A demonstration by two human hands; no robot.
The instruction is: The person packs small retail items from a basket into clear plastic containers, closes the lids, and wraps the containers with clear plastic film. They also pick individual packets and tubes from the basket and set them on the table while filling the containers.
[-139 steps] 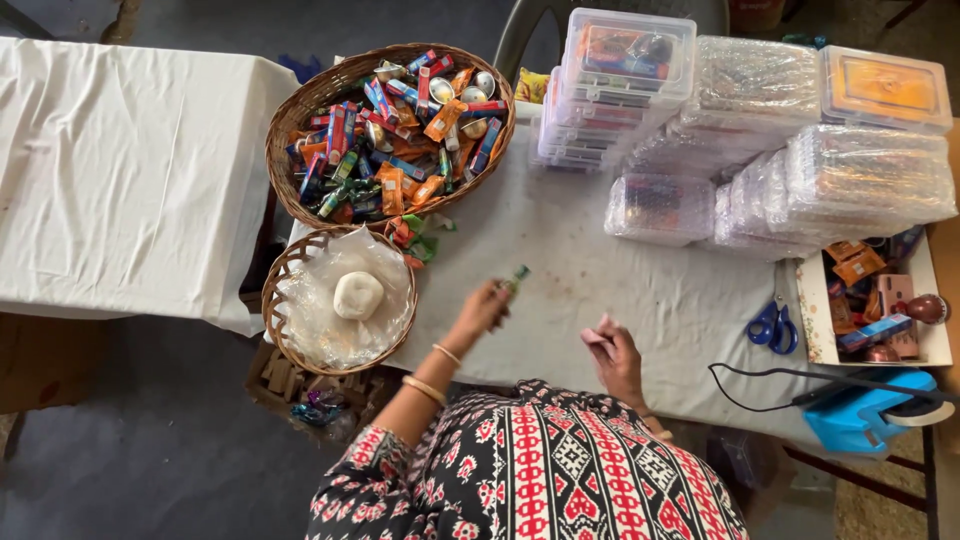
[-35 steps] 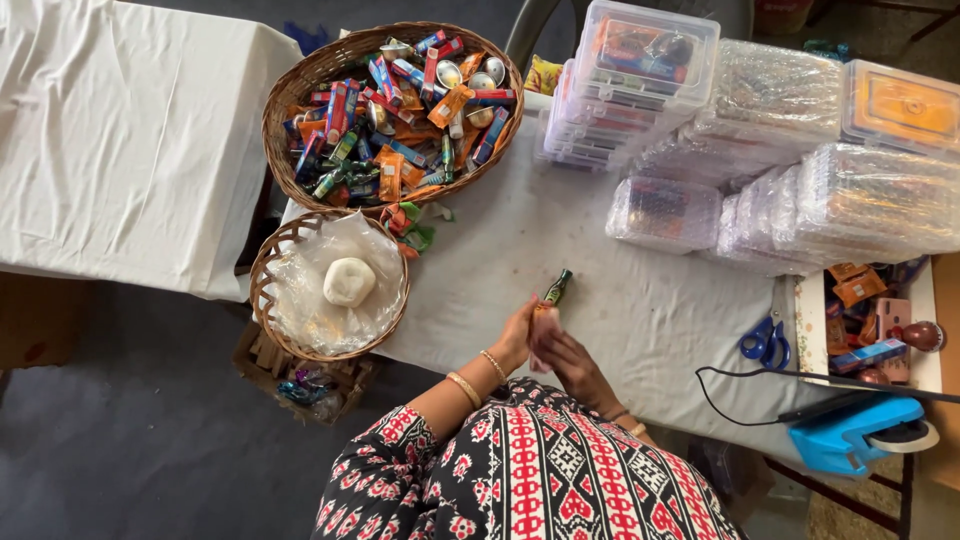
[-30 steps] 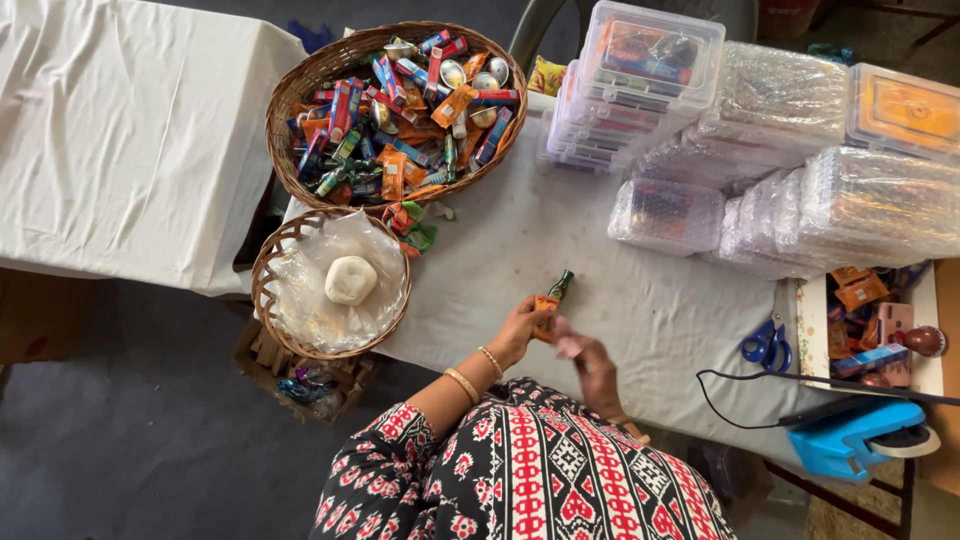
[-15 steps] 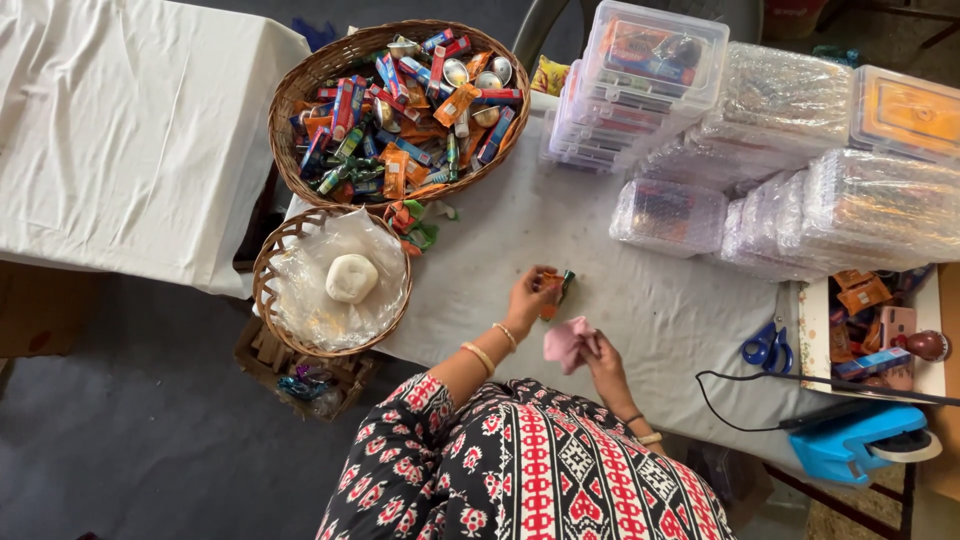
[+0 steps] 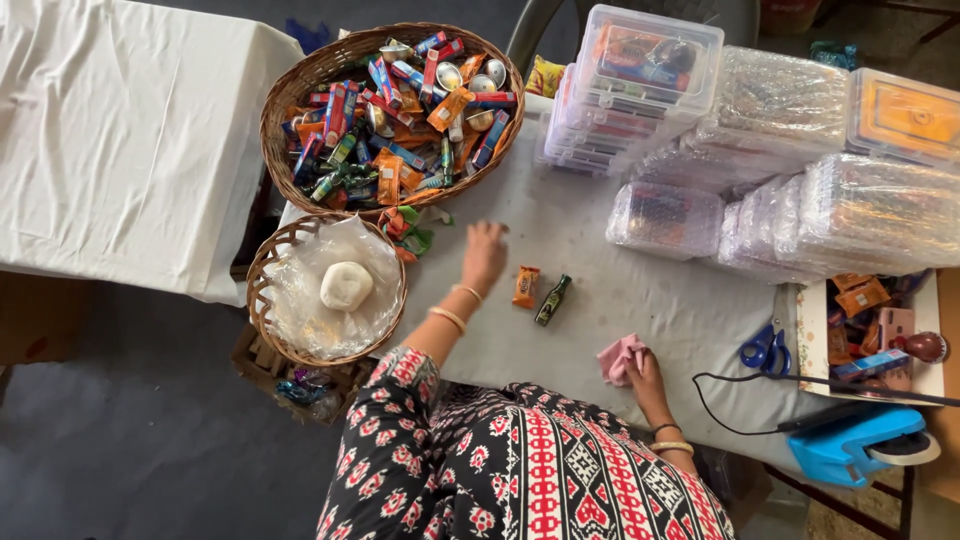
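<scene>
Wicker basket (image 5: pixel 300 90) brims with colourful packets; beside it, left hand (image 5: pixel 484 255) reaches open-fingered, right hand (image 5: pixel 645 368) clutches pink cloth (image 5: pixel 618 357).

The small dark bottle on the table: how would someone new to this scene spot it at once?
Start at the large wicker basket of bright packets, then drop to the bare cloth in front of it. The small dark bottle lies there beside an orange packet, right of the left hand. It alone is dark green and slim-necked.
</scene>
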